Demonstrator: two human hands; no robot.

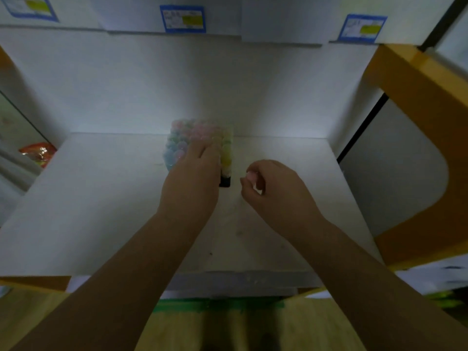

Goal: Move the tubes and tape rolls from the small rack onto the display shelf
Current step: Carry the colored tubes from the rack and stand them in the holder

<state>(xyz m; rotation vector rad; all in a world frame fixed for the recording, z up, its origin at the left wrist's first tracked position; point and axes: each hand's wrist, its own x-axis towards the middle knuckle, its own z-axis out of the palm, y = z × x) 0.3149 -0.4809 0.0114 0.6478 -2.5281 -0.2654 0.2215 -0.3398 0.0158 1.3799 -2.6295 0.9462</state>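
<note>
Head view: left hand (195, 173) fingers (202, 150) lie flat and close together, palm down, on top of a block of pastel tubes (177, 145); no visible pinch, and whether the fingertips curl around anything is hidden by the hand itself. Right hand (273, 191) fingers (250, 177) are curled in loosely toward the thumb, tips close but apart; something small and pale pink shows at the fingertips, too blurred to tell if it is a held item or just a nail. Right hand hovers just beside the block's right edge, not touching it. The tubes stand upright, packed tight in rows, rounded caps up in pink, blue, green and yellow; a dark base (225, 182) shows under the near right corner, yellow tubes directly above it. The block sits on the white display shelf (101, 211), roughly centre and toward the back wall. No tape rolls can be made out. Three blue-bordered price labels (182, 19) hang on the edge of the shelf above. Orange-yellow frame (415, 102) runs along the right side. A red-orange packaged item (38, 153) sits in the neighbouring bay at left. Both forearms are bare. Wood-tone floor with a green tape strip (217, 305) lies below the shelf front.
</note>
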